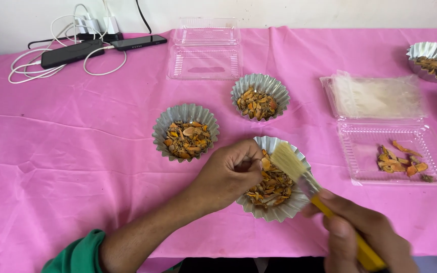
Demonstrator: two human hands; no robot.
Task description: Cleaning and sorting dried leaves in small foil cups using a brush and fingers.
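Observation:
My left hand (pixel 227 174) pinches an orange dried piece (pixel 265 164) over the nearest fluted foil cup (pixel 285 211), which holds several orange and brown dried chips. My right hand (pixel 365 237) grips the yellow handle of a flat paintbrush (pixel 299 172); its pale bristles touch the held piece above the same cup. Two more foil cups of similar chips stand behind, one at the left (pixel 185 132) and one further back (pixel 260 97).
A clear plastic tray (pixel 393 153) with a few orange chips lies to the right, a stack of clear bags (pixel 374 96) behind it. An open clear clamshell box (pixel 206 49) sits at the back. Phones and white cables (pixel 72 50) lie back left. More foil cups (pixel 435 60) stand far right.

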